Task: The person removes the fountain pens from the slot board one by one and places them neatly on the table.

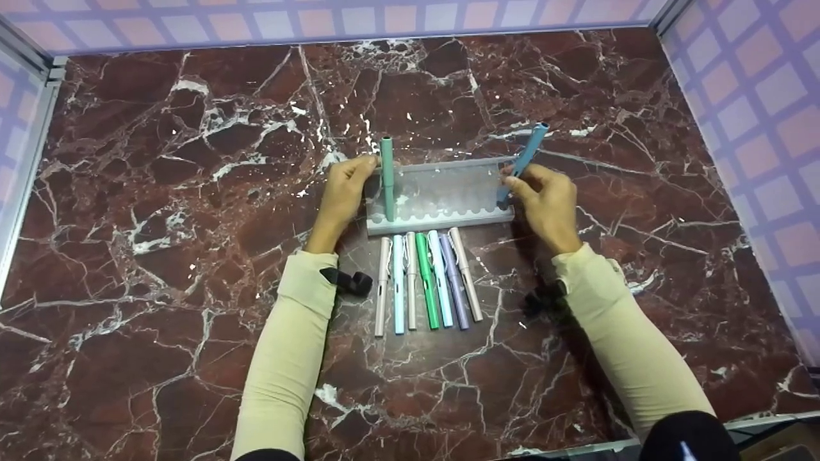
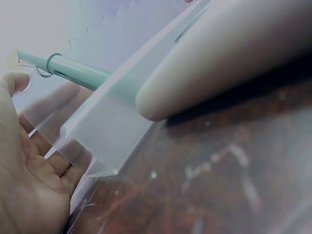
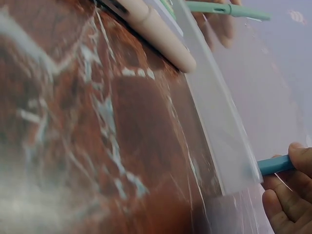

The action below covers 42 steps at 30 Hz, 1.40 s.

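Observation:
A clear plastic pen rack [image 1: 448,221] with a scalloped front strip stands in mid-table. At its left end my left hand [image 1: 344,192] holds the rack's upper corner, with fingers behind the clear panel in the left wrist view. Beside those fingers a green pen [image 1: 387,179] stands upright in the rack, its clip [image 2: 41,73] near my thumb. My right hand [image 1: 549,198] pinches a blue pen [image 1: 530,150] between thumb and fingers. This pen leans to the right, its lower end at the rack's right end, right by the strip [image 3: 239,161] in the right wrist view.
Several capped pens lie side by side in front of the rack, among them a bright green pen [image 1: 427,282], a purple pen [image 1: 455,282] and a beige pen [image 1: 382,288]. The table [image 1: 160,256] is dark red marble pattern, with checkered walls [image 1: 359,22] at the back and sides.

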{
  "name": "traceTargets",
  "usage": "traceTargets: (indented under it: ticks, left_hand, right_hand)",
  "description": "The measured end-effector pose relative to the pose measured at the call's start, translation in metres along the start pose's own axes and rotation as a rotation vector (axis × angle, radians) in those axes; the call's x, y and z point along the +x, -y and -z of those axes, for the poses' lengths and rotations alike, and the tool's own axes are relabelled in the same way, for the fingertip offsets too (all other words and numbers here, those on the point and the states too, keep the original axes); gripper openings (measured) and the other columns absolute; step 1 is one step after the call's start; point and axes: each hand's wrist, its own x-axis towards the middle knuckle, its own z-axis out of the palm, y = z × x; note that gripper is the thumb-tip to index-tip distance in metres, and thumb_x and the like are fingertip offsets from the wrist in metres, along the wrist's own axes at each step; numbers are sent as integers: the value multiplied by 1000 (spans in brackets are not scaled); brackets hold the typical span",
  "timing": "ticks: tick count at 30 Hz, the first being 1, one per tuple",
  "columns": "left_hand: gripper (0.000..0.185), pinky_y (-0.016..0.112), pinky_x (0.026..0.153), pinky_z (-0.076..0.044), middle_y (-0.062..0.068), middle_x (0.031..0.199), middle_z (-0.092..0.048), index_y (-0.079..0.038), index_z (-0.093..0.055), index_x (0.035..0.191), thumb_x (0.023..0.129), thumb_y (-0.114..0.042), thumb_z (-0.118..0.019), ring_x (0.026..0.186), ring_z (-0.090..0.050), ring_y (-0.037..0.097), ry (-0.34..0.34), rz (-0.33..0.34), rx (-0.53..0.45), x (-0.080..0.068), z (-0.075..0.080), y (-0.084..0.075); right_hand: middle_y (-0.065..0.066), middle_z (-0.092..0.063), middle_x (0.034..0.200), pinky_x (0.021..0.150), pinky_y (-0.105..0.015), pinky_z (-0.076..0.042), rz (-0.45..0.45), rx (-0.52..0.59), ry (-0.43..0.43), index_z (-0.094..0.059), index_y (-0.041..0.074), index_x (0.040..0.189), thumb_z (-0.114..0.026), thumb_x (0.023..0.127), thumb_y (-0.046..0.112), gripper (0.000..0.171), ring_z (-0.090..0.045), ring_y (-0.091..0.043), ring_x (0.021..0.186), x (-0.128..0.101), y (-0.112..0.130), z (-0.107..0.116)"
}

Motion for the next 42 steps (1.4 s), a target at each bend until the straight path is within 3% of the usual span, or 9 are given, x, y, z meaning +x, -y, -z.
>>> traceTargets:
  ticks: [7,14,20,23,27,32,36,42]
  left_hand:
    - [30,21,47,-42,4,87,-76,8,-73,102,101,-8,-47,54,-51,16,11,16,14,-2,1,0]
    - [32,21,45,-40,4,78,-72,7,-74,97,101,-9,-47,51,-49,17,10,4,17,-1,1,0]
    - [32,21,45,-39,14,71,-66,6,-74,97,101,-11,-48,52,-48,18,3,14,38,-1,2,0]
    - [31,21,45,-39,15,68,-63,6,-74,95,101,-11,-48,52,-48,19,-2,18,33,-1,3,0]
    - [31,21,46,-39,10,73,-69,6,-74,96,101,-11,-48,52,-48,18,4,14,29,0,2,0]
    - [31,23,50,-42,13,78,-71,8,-74,99,101,-9,-48,56,-51,20,12,3,20,0,2,0]
    - [30,23,56,-46,4,85,-74,10,-73,99,101,-7,-48,62,-55,19,8,-5,2,0,1,0]
    - [31,21,47,-40,3,76,-70,9,-73,97,101,-7,-47,53,-49,17,14,-4,0,0,1,-2]
  right_hand:
    - [-11,-76,86,65,-19,-43,13,-47,-50,-79,6,100,-77,89,22,19,-57,-1,67,2,-11,6]
    - [-11,-76,90,72,-19,-45,-48,-42,-61,-78,7,101,-77,90,24,20,-59,-4,72,1,-21,12]
    - [-8,-75,89,68,-20,-52,-82,108,-113,-75,1,108,-74,92,17,22,-62,-8,69,-5,-35,10]
    - [-16,-75,95,68,-19,-52,-63,172,-137,-73,-2,112,-70,95,12,22,-62,-9,71,-10,-41,7]
    - [-25,-72,100,71,-18,-51,-63,246,-166,-69,-5,118,-65,97,7,25,-63,-7,76,-19,-43,3]
    - [-35,-68,96,67,-19,-52,-37,336,-215,-66,-15,116,-63,95,-3,24,-67,-9,75,-36,-28,5]
    - [-33,-69,90,63,-20,-52,-22,404,-227,-66,-18,112,-63,93,-6,22,-65,-11,69,-49,-19,11]
    - [-28,-70,89,61,-22,-51,-48,445,-214,-67,-15,111,-63,93,-7,21,-61,-11,66,-64,-35,11]
